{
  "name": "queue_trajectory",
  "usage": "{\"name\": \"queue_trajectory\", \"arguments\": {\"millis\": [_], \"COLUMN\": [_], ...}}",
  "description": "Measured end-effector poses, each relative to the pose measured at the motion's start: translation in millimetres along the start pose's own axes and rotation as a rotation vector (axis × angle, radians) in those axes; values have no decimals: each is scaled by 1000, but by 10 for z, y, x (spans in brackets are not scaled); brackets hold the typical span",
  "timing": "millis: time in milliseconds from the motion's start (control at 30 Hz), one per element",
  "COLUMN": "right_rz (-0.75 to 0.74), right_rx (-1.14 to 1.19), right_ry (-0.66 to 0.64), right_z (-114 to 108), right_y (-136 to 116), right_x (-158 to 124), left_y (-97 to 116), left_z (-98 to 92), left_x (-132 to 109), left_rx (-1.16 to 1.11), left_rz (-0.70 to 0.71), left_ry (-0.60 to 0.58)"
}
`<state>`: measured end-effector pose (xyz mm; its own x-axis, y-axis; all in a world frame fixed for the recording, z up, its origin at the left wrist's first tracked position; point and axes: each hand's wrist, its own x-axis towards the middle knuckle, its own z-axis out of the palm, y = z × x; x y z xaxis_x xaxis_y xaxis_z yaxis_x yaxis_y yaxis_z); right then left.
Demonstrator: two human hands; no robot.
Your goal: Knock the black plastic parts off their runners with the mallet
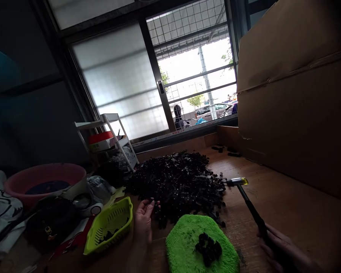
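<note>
My left hand [143, 220] is at the near edge of a big heap of small black parts [176, 182], its thumb and fingers pinched on a small black part. In my right hand [278, 242] is the black handle of a hammer [252, 208], whose metal head with a yellow tip is raised at the right of the heap. Between my hands lies a green fuzzy pad [182, 246] with a small cluster of black parts [208, 248] on it. A yellow-green basket [109, 223] left of my left hand holds a few black pieces.
A large cardboard box [295, 102] stands at the right. On the left are a pink basin [45, 174], a black bag [52, 223] and a white shelf rack [110, 121]. Loose black pieces [233, 153] lie beyond the heap, below a barred window.
</note>
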<state>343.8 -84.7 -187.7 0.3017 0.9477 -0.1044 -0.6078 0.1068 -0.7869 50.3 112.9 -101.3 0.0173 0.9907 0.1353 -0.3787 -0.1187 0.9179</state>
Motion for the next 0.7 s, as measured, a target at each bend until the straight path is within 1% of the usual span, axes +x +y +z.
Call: {"name": "queue_trajectory", "arguments": {"millis": [100,233,267,300,333,367,400,433,467,500,533,567,633,667,700], "right_rz": [-10,-36,-37,-37,-36,-35,-33,-31,-29,-29,-29,-32,-39,-44,-48], "right_rx": [-99,-141,-148,-155,-160,-165,-168,-172,-175,-178,-181,-186,-199,-206,-212], "right_ry": [-32,-48,-48,-49,-50,-52,-54,-57,-59,-61,-63,-64,-65,-66,-67], "right_z": [63,105,108,110,110,109,108,107,106,107,109,113,124,130,135], "right_y": [-67,-106,-108,-109,-109,-108,-108,-107,-107,-108,-109,-111,-118,-121,-124], "right_x": [-31,-37,-37,-39,-40,-43,-45,-47,-49,-50,-53,-55,-60,-63,-64], "left_y": [-51,-164,-183,-192,-190,-177,-155,-125,-92,-58,-25,4,48,60,63], "left_z": [-331,-797,-884,-945,-972,-958,-901,-802,-666,-500,-317,-129,212,343,440], "left_x": [-217,-378,-394,-407,-420,-440,-470,-511,-564,-627,-696,-765,-883,-926,-956], "left_rx": [107,340,437,554,688,827,953,1053,1123,1150,1142,1122,1076,1064,1060], "left_rz": [-41,-179,-167,-121,-46,54,166,280,386,468,522,541,539,532,518], "left_ry": [-27,-49,-52,-47,-34,-15,-6,-17,-62,-153,-282,-445,-746,-867,-957]}}
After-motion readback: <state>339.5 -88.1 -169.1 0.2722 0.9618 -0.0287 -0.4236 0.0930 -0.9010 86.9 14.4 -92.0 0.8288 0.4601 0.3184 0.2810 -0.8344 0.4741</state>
